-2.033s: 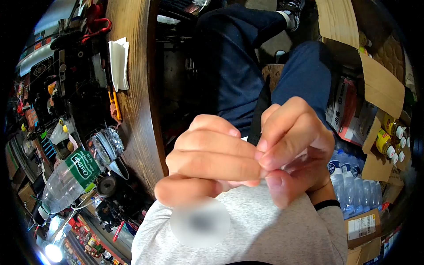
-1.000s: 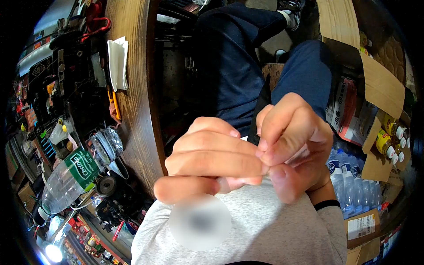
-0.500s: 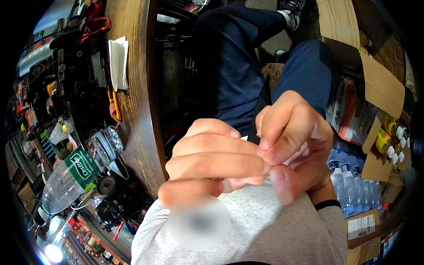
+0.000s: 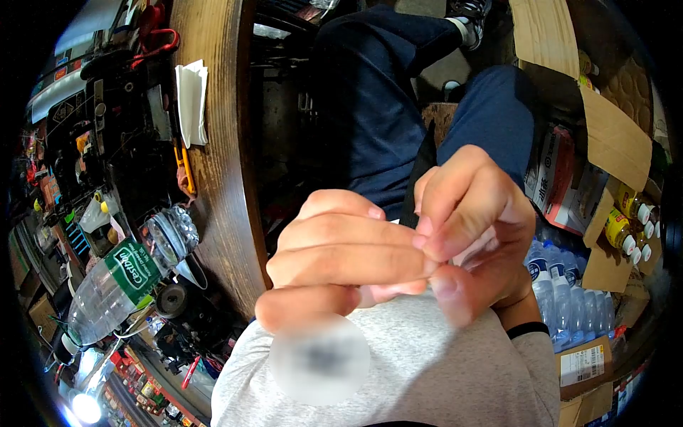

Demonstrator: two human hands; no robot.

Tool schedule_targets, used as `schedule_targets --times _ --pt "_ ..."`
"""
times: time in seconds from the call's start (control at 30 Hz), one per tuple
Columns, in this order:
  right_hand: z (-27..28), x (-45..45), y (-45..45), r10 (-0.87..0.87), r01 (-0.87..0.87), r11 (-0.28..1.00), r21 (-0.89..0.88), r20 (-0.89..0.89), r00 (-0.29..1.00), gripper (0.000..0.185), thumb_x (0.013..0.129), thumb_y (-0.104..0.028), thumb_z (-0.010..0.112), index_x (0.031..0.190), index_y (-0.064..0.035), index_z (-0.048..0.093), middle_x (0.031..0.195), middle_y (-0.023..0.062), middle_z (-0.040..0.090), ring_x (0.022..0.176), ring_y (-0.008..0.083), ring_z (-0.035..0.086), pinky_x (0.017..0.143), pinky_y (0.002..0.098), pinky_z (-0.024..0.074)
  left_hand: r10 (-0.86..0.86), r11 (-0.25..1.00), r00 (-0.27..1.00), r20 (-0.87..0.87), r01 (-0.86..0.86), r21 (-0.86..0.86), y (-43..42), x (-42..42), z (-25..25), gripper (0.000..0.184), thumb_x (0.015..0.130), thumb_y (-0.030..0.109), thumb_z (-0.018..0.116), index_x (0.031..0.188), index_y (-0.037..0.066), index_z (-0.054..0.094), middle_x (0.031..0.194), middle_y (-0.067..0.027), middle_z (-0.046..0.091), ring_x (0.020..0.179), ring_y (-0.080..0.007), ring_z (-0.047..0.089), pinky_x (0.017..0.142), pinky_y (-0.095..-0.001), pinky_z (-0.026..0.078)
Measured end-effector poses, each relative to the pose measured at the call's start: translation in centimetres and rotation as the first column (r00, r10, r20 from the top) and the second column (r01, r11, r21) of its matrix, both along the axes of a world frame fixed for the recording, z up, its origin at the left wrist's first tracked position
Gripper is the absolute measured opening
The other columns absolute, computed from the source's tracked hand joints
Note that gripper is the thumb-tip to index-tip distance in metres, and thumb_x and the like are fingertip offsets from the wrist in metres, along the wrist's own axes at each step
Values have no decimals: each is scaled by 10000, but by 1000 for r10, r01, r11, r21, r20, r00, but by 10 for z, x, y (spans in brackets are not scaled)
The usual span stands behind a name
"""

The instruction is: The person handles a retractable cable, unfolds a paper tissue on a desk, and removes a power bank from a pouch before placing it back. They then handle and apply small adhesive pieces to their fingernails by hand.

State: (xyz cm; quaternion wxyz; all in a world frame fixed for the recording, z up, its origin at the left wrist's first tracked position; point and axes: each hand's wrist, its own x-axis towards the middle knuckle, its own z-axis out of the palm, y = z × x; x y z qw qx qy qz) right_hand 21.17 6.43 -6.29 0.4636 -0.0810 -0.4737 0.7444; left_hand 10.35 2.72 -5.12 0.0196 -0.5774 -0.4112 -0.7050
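Observation:
In front of the grey shirt [image 4: 441, 356], my two hands meet at their fingertips. My left hand [image 4: 348, 249] is closed, its fingers bent and lying side by side, with the tips reaching toward the other hand. My right hand [image 4: 480, 220] pinches thumb and fingers together right at those tips. Whatever lies between the fingers is hidden or too small to name. A black band [image 4: 528, 329] circles the right arm. Below the hands are the dark blue trouser legs [image 4: 377, 107].
At left, a wooden table edge [image 4: 213, 178] carries folded white paper [image 4: 191, 103], an orange-handled tool [image 4: 185, 171] and a Cestbon bottle [image 4: 131, 274]. Red-handled scissors [image 4: 160, 46] lie farther up. At right stand an open carton [image 4: 615, 132], yellow-labelled bottles [image 4: 619, 228] and packed water bottles [image 4: 569, 299].

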Motion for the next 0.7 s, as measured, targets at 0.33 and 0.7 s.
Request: schedule_targets --times 0.33,0.7 --pt "9 0 -9 -462 412 831 374 53 885 411 630 -49 729 853 -157 401 771 -12 513 626 102 486 773 348 401 63 996 985 -161 -71 -48 -5 -3 4 339 709 107 660 752 42 330 645 -62 620 571 -139 592 499 -238 407" --pt "13 2 -17 -591 455 740 495 156 792 420 691 -130 713 876 -188 341 782 -66 536 655 76 485 794 338 387 15 1000 972 -236 -21 -22 -15 -8 4 272 750 112 582 713 58 318 698 -150 637 620 -207 626 576 -279 441"
